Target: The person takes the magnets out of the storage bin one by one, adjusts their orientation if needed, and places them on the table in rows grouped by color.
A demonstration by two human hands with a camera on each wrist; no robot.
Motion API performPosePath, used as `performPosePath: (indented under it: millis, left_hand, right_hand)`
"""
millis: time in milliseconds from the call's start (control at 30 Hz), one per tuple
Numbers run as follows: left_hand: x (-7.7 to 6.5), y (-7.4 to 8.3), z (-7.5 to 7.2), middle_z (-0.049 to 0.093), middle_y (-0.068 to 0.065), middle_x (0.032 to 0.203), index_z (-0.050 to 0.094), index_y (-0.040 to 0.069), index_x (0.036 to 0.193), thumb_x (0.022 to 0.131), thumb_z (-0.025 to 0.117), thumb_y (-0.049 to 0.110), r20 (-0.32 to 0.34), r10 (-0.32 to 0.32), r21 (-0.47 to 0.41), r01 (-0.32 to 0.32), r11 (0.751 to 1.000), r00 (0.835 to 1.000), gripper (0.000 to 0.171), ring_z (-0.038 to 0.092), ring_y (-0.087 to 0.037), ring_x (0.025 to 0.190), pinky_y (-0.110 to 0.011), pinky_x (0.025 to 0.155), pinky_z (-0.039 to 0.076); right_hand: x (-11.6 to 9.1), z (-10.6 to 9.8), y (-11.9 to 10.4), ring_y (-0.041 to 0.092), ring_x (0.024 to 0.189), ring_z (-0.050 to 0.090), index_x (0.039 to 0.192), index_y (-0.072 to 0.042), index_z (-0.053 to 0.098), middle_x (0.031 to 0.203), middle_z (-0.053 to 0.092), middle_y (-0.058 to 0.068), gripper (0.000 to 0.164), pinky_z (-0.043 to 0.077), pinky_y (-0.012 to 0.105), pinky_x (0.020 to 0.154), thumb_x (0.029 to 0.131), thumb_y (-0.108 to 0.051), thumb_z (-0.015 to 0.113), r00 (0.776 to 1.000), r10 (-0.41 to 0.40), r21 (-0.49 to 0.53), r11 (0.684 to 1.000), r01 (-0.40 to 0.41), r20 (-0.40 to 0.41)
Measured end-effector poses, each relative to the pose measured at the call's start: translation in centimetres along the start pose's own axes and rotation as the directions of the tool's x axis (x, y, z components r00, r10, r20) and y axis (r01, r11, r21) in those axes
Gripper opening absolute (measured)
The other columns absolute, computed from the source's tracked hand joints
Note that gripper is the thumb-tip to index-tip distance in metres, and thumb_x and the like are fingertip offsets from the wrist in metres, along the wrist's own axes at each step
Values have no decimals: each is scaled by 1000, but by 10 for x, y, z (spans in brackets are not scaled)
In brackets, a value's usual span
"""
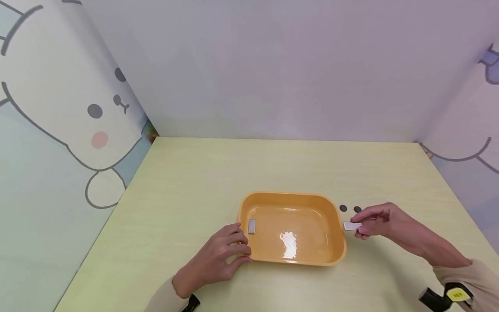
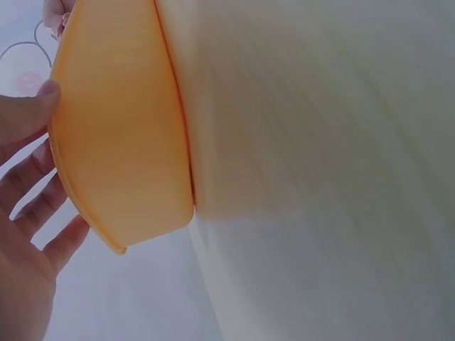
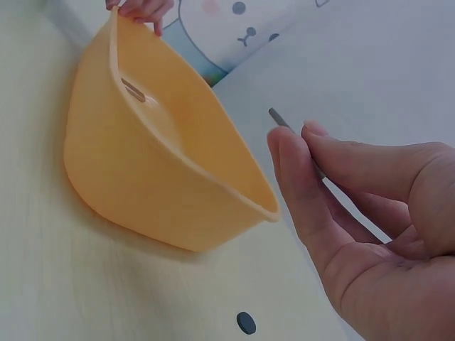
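Observation:
An orange plastic basin [image 1: 296,197] stands on the table, with a small grey-white rectangular piece [image 1: 251,226] lying inside near its left end. At the basin's front left corner, my left hand [image 1: 220,255] holds the rim. In the left wrist view the thumb of the left hand [image 2: 32,192] lies against the basin's outer wall [image 2: 121,135]. Just beyond the basin's right end, my right hand [image 1: 376,221] pinches a thin white rectangular piece [image 1: 352,226] between thumb and fingers. Seen edge-on in the right wrist view, this thin piece [image 3: 279,118] sticks out past the fingertips.
Two small black discs [image 1: 343,208] lie on the pale wooden table [image 1: 195,173] right of the basin, close to the right hand. A plain pale wall [image 1: 273,78] rises behind the table. Panels with cartoon drawings [image 1: 50,130] flank it on both sides.

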State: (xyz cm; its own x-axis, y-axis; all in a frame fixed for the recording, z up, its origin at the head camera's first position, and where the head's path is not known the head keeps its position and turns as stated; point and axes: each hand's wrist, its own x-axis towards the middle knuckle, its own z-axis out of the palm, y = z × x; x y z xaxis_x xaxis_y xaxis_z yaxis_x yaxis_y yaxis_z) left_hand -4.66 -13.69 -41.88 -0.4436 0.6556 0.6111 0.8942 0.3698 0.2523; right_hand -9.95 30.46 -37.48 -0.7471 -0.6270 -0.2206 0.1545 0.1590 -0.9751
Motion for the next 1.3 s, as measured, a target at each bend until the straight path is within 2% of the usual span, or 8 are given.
performPosePath:
  millis: [133,367,567,733,900,1300]
  left_hand:
    - [0,0,-1,59,6,82,68,16,77,74,79,15,6,-6,-4,6,1000,1000,12,55,-13,87,-47,98,44]
    - [0,1,-2,59,6,82,68,16,77,76,78,15,12,-3,-1,3,1000,1000,11,55,-13,87,-47,99,44]
    - [0,2,-2,59,6,83,68,16,78,74,79,14,16,-3,9,3,1000,1000,12,55,-13,88,-46,99,43]
    - [0,2,-2,59,5,83,68,16,78,74,79,14,10,-3,11,3,1000,1000,12,55,-13,87,-47,99,44]
    - [1,2,-2,59,5,82,68,16,77,74,79,13,10,-1,12,1,1000,1000,12,54,-13,87,-47,98,44]
    - [0,3,-2,58,6,82,68,16,76,75,78,13,16,-6,9,6,1000,1000,11,54,-13,86,-48,98,44]
  right_hand:
    - [-4,-3,3,24,85,67,113,1,64,97,69,14,25,54,33,80,91,5,53,1000,6,11,1000,-6,-2]
    - [-12,-8,10,28,91,67,115,0,65,104,66,5,27,54,35,83,91,6,51,1000,18,40,999,-18,-16]
    - [-15,-12,15,30,93,67,114,-6,67,100,69,10,29,54,35,83,92,6,51,999,32,72,997,-30,-31]
    - [-15,-14,21,29,93,67,113,-7,67,100,70,12,30,54,35,83,92,7,50,999,26,103,994,-23,-35]
    - [-15,-15,28,28,93,67,114,-5,67,102,68,8,30,54,36,83,92,8,51,999,22,122,992,-18,-33]
    - [-12,-14,41,22,94,67,113,-5,68,104,69,7,27,54,36,84,93,4,52,996,78,170,983,-69,-43]
